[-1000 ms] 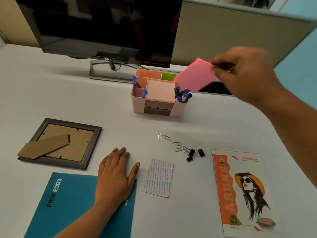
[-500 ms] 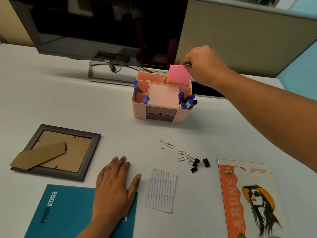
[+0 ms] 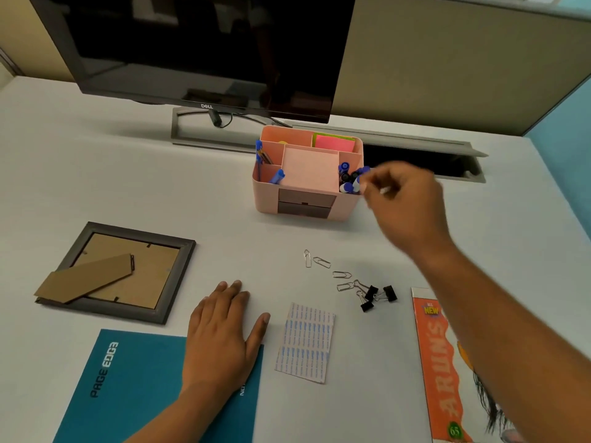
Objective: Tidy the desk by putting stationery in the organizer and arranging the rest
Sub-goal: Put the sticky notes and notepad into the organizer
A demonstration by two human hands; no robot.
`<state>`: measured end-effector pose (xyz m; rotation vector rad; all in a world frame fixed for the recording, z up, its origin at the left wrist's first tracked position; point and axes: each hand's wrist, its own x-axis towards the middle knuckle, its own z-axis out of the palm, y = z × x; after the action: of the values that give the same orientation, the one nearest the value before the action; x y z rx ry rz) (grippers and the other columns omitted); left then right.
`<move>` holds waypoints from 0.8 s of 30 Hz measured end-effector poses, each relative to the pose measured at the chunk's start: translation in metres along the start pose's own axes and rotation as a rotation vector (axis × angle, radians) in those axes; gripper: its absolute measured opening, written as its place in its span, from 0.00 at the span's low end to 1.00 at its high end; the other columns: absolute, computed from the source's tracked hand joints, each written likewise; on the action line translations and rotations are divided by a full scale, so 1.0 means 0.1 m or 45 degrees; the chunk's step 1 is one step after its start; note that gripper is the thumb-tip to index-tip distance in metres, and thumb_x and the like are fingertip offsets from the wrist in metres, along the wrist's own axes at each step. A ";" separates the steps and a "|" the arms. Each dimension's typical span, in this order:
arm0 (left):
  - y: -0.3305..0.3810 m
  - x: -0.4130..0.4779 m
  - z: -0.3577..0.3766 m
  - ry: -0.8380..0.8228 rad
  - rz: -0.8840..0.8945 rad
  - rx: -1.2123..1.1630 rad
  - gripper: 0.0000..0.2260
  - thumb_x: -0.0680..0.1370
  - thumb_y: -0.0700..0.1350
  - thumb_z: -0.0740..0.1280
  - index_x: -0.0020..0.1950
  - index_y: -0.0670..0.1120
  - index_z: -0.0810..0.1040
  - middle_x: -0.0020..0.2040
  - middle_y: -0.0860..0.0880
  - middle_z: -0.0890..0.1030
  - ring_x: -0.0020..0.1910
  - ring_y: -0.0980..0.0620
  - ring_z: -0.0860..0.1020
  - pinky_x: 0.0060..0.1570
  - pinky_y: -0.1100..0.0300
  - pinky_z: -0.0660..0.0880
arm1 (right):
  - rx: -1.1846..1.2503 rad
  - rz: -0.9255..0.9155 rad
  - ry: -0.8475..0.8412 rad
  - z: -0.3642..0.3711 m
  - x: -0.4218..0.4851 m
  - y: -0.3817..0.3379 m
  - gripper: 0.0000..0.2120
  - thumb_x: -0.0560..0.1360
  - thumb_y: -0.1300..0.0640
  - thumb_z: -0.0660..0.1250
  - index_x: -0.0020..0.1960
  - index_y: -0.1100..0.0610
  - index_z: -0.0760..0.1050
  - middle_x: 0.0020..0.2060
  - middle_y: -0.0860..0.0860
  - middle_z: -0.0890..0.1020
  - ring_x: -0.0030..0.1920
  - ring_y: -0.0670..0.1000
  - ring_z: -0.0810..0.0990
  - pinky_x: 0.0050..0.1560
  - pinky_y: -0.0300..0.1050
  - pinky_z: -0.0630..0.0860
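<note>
The pink organizer [image 3: 265, 187] stands mid-desk in front of the monitor. Pink sticky notes [image 3: 335, 142] lie in its back right compartment, on top of green ones. Blue pens [image 3: 350, 179] fill its right front slot. My right hand [image 3: 406, 203] hovers just right of the organizer, blurred, fingers loosely curled and holding nothing. My left hand [image 3: 224, 330] rests flat on the desk and on the edge of a teal notebook [image 3: 134, 388]. Several paper clips [image 3: 323, 263], three black binder clips [image 3: 377, 297] and a label sheet [image 3: 305, 342] lie loose on the desk.
A picture frame [image 3: 121, 273] lies face down at the left with its cardboard stand [image 3: 83, 279] on it. An orange book [image 3: 444, 378] lies at the right under my forearm. A Dell monitor [image 3: 204, 49] and a partition wall stand behind.
My right hand carried the pink sticky notes to the organizer, dropped them into the back right compartment, let go, and has drawn back to the right. My left hand stayed put.
</note>
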<state>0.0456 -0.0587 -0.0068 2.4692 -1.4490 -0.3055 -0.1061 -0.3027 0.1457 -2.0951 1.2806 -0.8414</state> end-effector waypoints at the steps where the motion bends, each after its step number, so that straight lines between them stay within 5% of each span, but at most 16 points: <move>1: 0.00 0.00 -0.01 0.002 -0.002 0.003 0.29 0.79 0.66 0.48 0.68 0.49 0.72 0.72 0.51 0.70 0.74 0.50 0.63 0.73 0.50 0.58 | 0.009 0.053 -0.057 0.06 -0.24 0.07 0.04 0.73 0.57 0.71 0.43 0.49 0.81 0.35 0.39 0.81 0.32 0.38 0.77 0.38 0.29 0.73; 6: 0.04 0.01 -0.05 0.015 0.008 0.001 0.28 0.79 0.65 0.49 0.68 0.48 0.72 0.72 0.50 0.70 0.73 0.49 0.63 0.73 0.49 0.59 | -0.209 0.281 -0.509 0.30 -1.10 0.32 0.06 0.73 0.52 0.71 0.50 0.47 0.81 0.43 0.40 0.82 0.41 0.41 0.80 0.48 0.41 0.78; 13: 0.03 -0.01 -0.03 0.048 0.017 -0.017 0.28 0.79 0.65 0.49 0.67 0.48 0.72 0.71 0.50 0.70 0.73 0.49 0.63 0.73 0.49 0.59 | -0.599 0.130 -0.875 0.40 -1.51 0.33 0.37 0.67 0.38 0.73 0.71 0.46 0.64 0.65 0.43 0.69 0.65 0.47 0.70 0.57 0.45 0.72; 19: 0.04 -0.01 -0.03 0.062 0.015 -0.028 0.29 0.79 0.65 0.48 0.67 0.48 0.72 0.71 0.50 0.70 0.73 0.49 0.63 0.72 0.49 0.59 | -0.610 0.102 -0.893 0.56 -1.61 0.32 0.44 0.67 0.42 0.75 0.75 0.50 0.56 0.65 0.48 0.66 0.65 0.50 0.67 0.59 0.46 0.72; 24: 0.03 -0.01 -0.02 0.064 0.015 -0.038 0.28 0.79 0.65 0.48 0.67 0.48 0.72 0.71 0.50 0.70 0.73 0.49 0.63 0.72 0.50 0.59 | -0.501 0.129 -0.735 0.62 -1.60 0.30 0.36 0.64 0.45 0.78 0.66 0.47 0.65 0.57 0.47 0.69 0.60 0.49 0.69 0.55 0.42 0.71</move>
<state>0.0436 -0.0589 -0.0038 2.4261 -1.4277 -0.2592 -0.1343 -0.1618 0.0465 -2.2997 1.2731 0.0859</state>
